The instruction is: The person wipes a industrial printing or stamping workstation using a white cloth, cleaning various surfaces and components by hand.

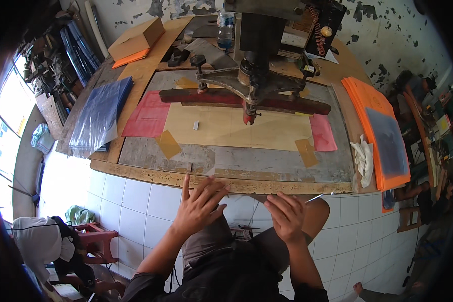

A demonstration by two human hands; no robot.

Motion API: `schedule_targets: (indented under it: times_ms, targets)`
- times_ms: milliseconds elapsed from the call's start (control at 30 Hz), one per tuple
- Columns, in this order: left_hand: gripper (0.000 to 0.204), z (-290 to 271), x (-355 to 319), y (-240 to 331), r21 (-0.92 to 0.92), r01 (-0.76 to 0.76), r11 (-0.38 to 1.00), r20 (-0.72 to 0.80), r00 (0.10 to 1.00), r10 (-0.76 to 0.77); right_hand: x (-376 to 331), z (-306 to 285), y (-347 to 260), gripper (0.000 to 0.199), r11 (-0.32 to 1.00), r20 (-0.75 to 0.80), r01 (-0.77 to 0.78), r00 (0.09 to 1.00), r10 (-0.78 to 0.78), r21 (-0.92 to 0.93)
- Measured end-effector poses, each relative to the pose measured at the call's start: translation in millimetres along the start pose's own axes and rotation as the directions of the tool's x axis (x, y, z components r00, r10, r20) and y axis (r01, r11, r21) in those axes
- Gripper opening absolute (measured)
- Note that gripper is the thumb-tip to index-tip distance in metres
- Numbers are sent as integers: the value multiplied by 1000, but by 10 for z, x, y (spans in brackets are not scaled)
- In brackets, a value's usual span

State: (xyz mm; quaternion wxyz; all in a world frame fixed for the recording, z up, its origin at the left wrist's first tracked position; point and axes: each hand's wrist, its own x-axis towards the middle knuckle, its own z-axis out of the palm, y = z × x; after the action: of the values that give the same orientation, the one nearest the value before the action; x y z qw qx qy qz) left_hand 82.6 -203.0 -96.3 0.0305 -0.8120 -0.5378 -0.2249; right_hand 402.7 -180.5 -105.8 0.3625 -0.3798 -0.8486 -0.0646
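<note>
My left hand (201, 204) hovers at the front edge of the worktable (236, 185), its fingers spread and nothing in them. To its right, my right hand (288, 216) is at the same edge, fingers curled; a thin pale stick-like tool (318, 196) juts out from it to the right, its kind too small to make out. Ahead lies a cream sheet (226, 133) on a grey metal plate (246, 163), with pink sheets (148, 113) at both ends and brown tape pieces (307, 152). A small whitish piece (196, 125) rests on the cream sheet.
A press head with a dark red bar (282, 104) hangs over the sheet. Blue plastic sheets (103, 113) lie left; orange folders (372, 110) and a white cloth (362, 158) lie right. A cardboard box (136, 39) and a water bottle (226, 27) stand behind. Another person sits far right.
</note>
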Motion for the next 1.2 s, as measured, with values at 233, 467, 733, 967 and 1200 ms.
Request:
schedule_targets:
  times_ms: [233, 467, 733, 967, 1200]
  targets:
    - [36, -355, 266, -132, -175, -1, 985, -326, 944, -58, 623, -822, -6, 9, 911, -108, 11, 993, 37, 413]
    - [22, -1135, 714, -178, -916, -192, 353, -310, 897, -315, 999, -1154, 135, 26, 385, 156, -376, 855, 494, 843]
    - [42, -1194, 943, -190, -935, 8, 355, -194, 826, -530, 1031, -726, 242, 15, 221, 179, -357, 805, 566, 908]
    - [61, -1090, 1013, -189, -929, 40, 367, -192, 796, -574, 1069, -609, 302, 22, 316, 116, -397, 761, 639, 862]
    - [67, -1068, 1043, -212, -926, 58, 373, -197, 770, -607, 1096, -559, 300, 21, 276, 146, -425, 729, 668, 862]
